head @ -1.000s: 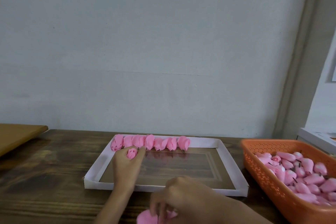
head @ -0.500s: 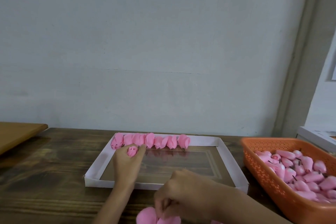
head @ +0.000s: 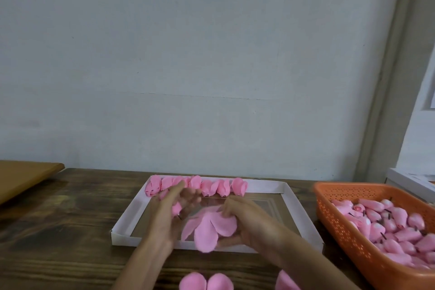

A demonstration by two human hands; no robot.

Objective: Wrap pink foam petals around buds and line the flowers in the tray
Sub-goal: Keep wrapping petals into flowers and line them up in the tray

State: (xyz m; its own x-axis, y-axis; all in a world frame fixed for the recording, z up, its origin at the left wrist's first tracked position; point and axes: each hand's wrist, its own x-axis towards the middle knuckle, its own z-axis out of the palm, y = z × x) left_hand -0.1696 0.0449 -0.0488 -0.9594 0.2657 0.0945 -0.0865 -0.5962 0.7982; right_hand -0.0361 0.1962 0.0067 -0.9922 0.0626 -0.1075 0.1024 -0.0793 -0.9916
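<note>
Dark wooden table (head: 58, 231) — tan board (head: 23, 179) left

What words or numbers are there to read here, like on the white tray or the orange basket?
None can be read.
The white tray, the orange basket and the wall show no writing.
The pale sheet at the right edge is cut off and too blurred to tell.

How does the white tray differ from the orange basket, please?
The white tray is shallow with plain solid walls; the orange basket is deeper with perforated walls. The tray holds one neat row of wrapped flowers along its far wall; the basket holds a loose heap of buds. Both stand on the wooden table and hold pink foam pieces.
</note>
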